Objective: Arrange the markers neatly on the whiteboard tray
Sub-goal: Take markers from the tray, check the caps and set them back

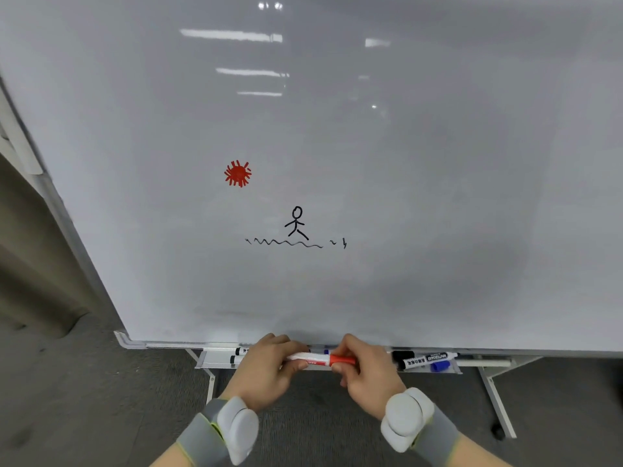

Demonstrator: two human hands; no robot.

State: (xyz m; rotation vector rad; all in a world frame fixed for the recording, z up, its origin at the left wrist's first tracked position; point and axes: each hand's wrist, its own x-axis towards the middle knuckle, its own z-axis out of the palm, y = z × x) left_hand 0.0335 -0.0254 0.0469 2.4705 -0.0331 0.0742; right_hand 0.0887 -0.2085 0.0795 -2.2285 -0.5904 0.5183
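Red marker (322,359): I hold it level just above the tray (215,360), in front of the board's lower edge.
Left hand (266,369): clenched on the white barrel.
Right hand (362,365): pinching the red cap; seated, I think, though fingers hide the joint.
Doing it well: I'd press the cap home, then lay it parallel beside the black markers (239,355).

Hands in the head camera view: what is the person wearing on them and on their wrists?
Both hands are bare, no gloves. The left hand and right hand each have a grey fabric wrist strap with a rounded, pale grey plastic pod on top. The left wrist strap shows a thin yellow-green edge; the right wrist strap looks the same. No sleeves, cables or markings are visible.
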